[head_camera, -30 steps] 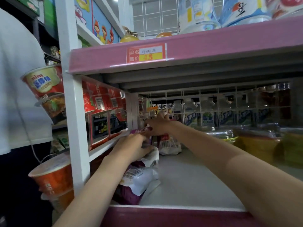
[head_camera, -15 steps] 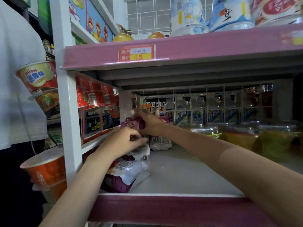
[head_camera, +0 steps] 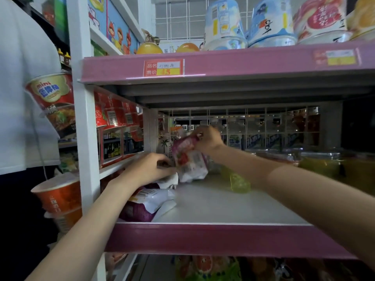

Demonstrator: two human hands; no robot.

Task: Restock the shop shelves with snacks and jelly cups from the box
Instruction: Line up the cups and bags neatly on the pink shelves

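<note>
Snack packet (head_camera: 187, 157) gripped by right hand (head_camera: 207, 138), left hand (head_camera: 148, 169) pinching its lower edge

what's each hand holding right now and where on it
Right hand pinches the pink snack packet by its top edge. Left hand touches its lower left side; its grip cannot be told.

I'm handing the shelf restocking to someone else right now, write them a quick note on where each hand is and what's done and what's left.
Right hand: grips the top of a pink-and-white snack packet, standing it at the back left of the middle shelf.
Left hand: fingers curled at the packet's lower left edge; exact grip unclear.
Done: purple-and-white snack bags lie stacked at the shelf's front left.
Also there: a green jelly piece lies loose mid-shelf; clear-lidded jelly tubs sit at right.
Left: settle this packet, fill the bare shelf space. The box is not in view.
</note>
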